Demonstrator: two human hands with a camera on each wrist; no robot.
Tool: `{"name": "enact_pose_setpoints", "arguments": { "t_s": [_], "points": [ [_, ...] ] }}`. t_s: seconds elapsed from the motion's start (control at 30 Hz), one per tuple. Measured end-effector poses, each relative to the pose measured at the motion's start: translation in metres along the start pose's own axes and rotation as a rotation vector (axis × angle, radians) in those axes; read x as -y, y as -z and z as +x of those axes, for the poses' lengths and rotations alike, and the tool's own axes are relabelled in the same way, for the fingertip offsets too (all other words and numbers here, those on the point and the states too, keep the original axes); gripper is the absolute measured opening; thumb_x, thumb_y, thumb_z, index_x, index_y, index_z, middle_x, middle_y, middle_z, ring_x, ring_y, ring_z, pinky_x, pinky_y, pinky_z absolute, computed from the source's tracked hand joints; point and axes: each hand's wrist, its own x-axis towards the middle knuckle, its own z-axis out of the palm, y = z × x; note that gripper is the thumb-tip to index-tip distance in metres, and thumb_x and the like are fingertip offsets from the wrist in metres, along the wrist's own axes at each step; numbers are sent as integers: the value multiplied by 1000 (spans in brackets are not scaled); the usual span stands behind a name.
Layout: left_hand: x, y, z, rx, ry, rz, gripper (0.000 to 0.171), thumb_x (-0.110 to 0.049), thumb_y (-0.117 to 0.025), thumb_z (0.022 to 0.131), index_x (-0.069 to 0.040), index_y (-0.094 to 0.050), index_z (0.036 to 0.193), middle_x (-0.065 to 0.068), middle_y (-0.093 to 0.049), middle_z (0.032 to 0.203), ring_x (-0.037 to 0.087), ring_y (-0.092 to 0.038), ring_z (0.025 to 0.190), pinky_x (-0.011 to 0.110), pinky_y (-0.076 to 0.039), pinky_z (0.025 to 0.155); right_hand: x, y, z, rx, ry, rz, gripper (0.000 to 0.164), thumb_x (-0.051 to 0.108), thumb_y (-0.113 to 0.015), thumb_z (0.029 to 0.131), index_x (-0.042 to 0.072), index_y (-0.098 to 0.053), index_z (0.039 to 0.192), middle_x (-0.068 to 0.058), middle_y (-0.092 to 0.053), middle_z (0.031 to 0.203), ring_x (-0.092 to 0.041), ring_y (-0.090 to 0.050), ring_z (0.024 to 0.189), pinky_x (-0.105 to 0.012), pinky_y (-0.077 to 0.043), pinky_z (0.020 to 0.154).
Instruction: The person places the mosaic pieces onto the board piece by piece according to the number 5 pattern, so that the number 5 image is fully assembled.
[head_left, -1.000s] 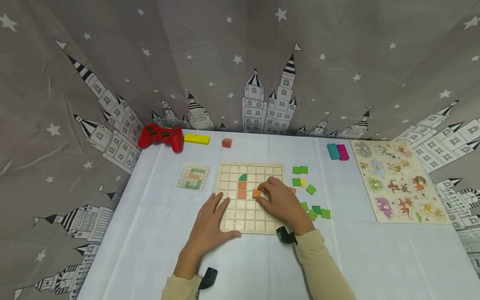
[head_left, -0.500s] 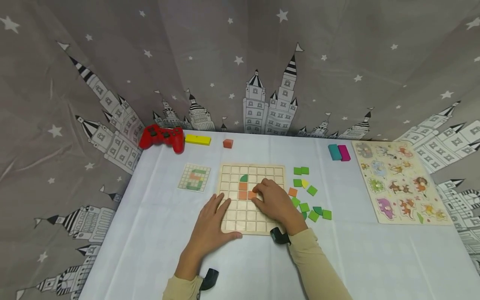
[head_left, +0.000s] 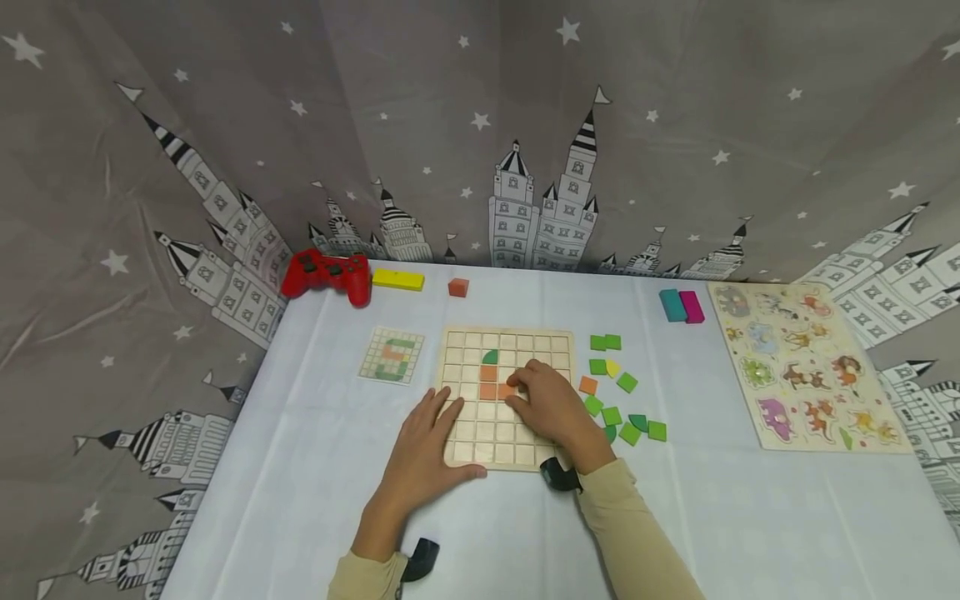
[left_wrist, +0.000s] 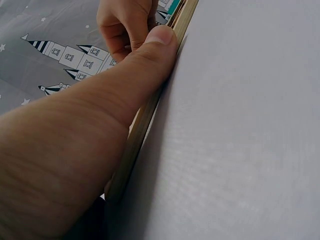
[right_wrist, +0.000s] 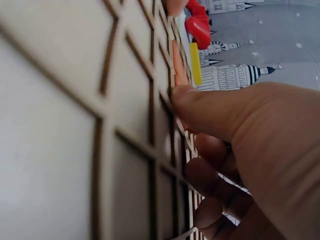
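Observation:
A wooden grid board (head_left: 495, 467) lies on the white table. On it a dark green quarter-round tile (head_left: 490, 357) tops a column of two orange square tiles, the upper one (head_left: 489, 373) and the lower one (head_left: 488, 391). My right hand (head_left: 551, 404) pinches a third orange square tile (head_left: 505, 391) by thumb and forefinger, in the cell right beside the lower one; the fingers partly cover it. At the board's left side my left hand (head_left: 423, 454) rests with fingers spread on the board. Its thumb (left_wrist: 161, 36) lies along the front edge in the left wrist view.
A pattern card (head_left: 391, 356) lies left of the board. Loose green tiles (head_left: 612, 415), an orange tile (head_left: 588, 385) and a yellow piece (head_left: 612, 367) lie at its right. Farther off are a red game controller (head_left: 327, 275), blocks (head_left: 398, 280) and an animal puzzle (head_left: 810, 367).
My right hand has moved slightly left, bringing the pinched orange tile down into the cell beside the lower orange tile. My left hand has stayed on the board.

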Motion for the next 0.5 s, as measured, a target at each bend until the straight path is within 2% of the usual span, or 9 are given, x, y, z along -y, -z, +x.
{"name": "enact_pose_setpoints", "arguments": {
  "t_s": [0.27, 0.5],
  "points": [
    [-1, 1, -2, -10, -8, -9, 110, -67, -83, 69, -13, -42, 156, 11, -29, 167, 35, -18, 158, 60, -25, 124, -10, 0, -8, -42, 1, 27, 35, 33, -72, 96, 13, -72, 124, 0, -63, 103, -15, -55, 91, -35, -52, 82],
    [-1, 2, -1, -9, -5, -35, 111, -66, -84, 68, -12, -42, 156, 11, -29, 167, 36, -17, 158, 61, -24, 124, -44, 21, -20, -161, -57, 70, 28, 26, -72, 96, 10, -73, 120, -2, -63, 96, -15, -53, 80, -33, -47, 71]
  ]
}}
